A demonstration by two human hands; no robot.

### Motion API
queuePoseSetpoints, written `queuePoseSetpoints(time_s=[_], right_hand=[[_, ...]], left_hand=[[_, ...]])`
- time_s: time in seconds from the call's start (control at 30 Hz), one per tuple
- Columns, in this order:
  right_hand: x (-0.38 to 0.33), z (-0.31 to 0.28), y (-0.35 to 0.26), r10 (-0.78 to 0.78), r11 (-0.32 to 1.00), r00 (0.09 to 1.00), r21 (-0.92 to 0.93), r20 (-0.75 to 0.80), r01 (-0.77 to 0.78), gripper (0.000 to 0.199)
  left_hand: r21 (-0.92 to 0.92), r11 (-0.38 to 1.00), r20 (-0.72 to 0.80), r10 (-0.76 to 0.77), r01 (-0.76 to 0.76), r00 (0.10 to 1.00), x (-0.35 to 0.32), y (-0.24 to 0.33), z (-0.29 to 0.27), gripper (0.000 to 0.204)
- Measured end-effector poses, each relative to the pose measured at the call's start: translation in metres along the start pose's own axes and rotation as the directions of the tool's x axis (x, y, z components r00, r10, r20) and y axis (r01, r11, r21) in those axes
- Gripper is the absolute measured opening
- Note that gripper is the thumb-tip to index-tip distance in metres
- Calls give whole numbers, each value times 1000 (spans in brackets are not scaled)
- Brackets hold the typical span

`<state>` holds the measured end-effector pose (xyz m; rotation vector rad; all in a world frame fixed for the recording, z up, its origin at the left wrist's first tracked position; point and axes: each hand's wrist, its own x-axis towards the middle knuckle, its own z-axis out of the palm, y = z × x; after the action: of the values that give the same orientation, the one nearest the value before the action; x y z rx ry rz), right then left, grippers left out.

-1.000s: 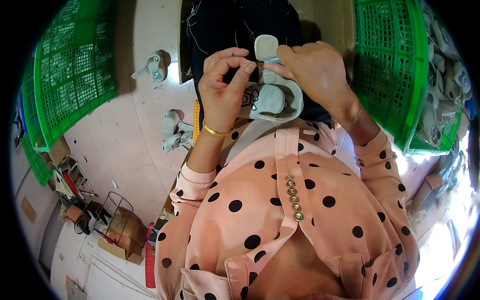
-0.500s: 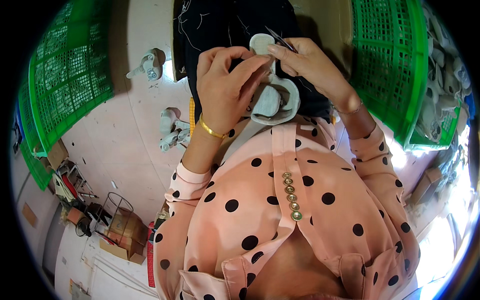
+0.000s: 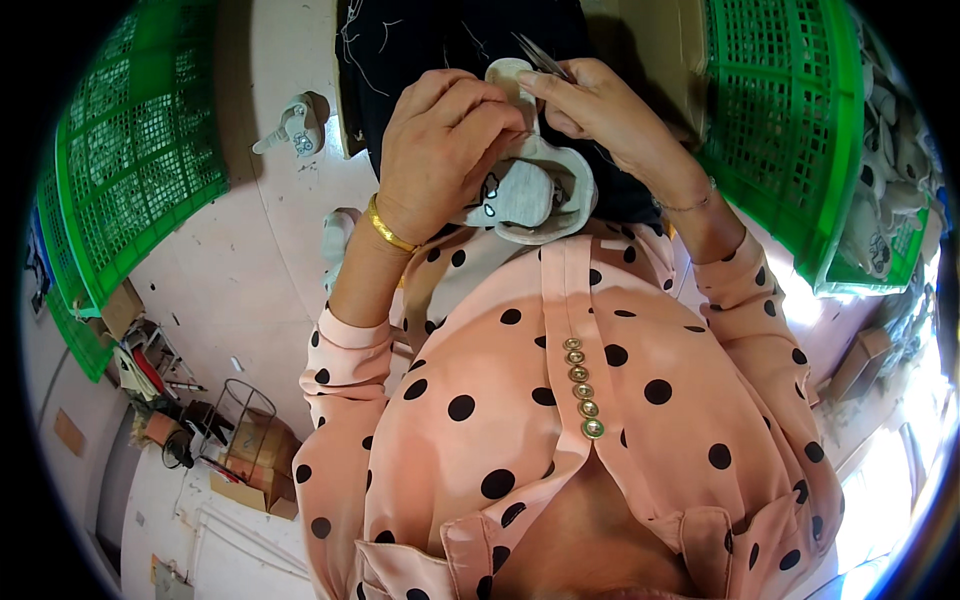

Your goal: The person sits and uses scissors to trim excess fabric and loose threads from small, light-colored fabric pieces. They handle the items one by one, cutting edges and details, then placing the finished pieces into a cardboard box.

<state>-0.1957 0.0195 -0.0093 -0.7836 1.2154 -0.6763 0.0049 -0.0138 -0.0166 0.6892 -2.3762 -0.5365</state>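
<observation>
A pale grey fabric piece (image 3: 525,194), like a soft shoe upper with a dark printed pattern, lies curled on my lap. Its rounded strap (image 3: 508,72) points away from me. My left hand (image 3: 440,150) is closed, its fingertips pinched at the strap's left edge; what exactly is between them is hidden. With the thumb pressed on the strap, my right hand (image 3: 610,110) also grips a slim pointed metal tool (image 3: 538,52), perhaps thread snips, whose tips stick out past the fingers.
Green plastic crates stand at the left (image 3: 145,150) and right (image 3: 800,150); the right one has similar grey pieces (image 3: 875,215) beside it. Another piece (image 3: 300,125) lies on the floor. A cardboard box (image 3: 260,465) is at lower left. Loose threads cling to my dark trousers (image 3: 430,45).
Both hands and the strap have shifted slightly away and to the left. My left fingers have closed in more over the strap's edge, and the printed pattern shows more.
</observation>
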Motion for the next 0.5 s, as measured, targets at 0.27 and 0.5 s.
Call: queuePoseSetpoints(time_s=[0.27, 0.5], right_hand=[[5, 4, 1, 5, 998, 997, -65, -75, -10, 35], [5, 4, 2, 12, 968, 994, -248, -105, -38, 37]], left_hand=[[-688, 566, 194, -459, 454, 867, -13, 14, -13, 8], [7, 875, -179, -475, 484, 862, -21, -18, -30, 17]])
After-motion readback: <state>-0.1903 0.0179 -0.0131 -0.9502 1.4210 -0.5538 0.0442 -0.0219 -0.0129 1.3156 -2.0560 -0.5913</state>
